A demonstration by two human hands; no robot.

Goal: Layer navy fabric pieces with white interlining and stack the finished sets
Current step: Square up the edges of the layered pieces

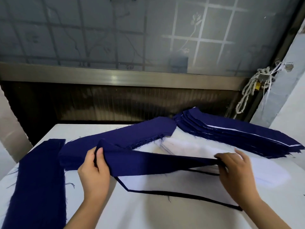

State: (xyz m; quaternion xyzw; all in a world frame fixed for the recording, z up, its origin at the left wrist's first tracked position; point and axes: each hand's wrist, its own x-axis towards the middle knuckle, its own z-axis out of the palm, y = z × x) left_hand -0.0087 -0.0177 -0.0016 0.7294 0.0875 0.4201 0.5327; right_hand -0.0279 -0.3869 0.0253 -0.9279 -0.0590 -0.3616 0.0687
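The left hand (94, 167) pinched one end of the navy strip (148, 164) and the right hand (236, 169) gripped the other, well apart. The strip ran left to right just above the interlining (165, 184) on the table (148, 212). The stack (231, 134) lay beyond the right hand.

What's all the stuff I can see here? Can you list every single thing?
navy piece: one, navy, lifted in the middle, held at both ends
interlining sheet: one, white, flat under the navy piece
interlining pile: one, white, behind the navy piece
finished stack: one, navy with white edges, back right
navy pile: one, navy, back middle
navy strips: one pile, navy, far left
table: one, white, under everything
window: one, frosted grey, behind the table
rope: one, pale, knotted, by the window's right corner
left hand: one, pinches the navy piece's left end
right hand: one, grips its right end
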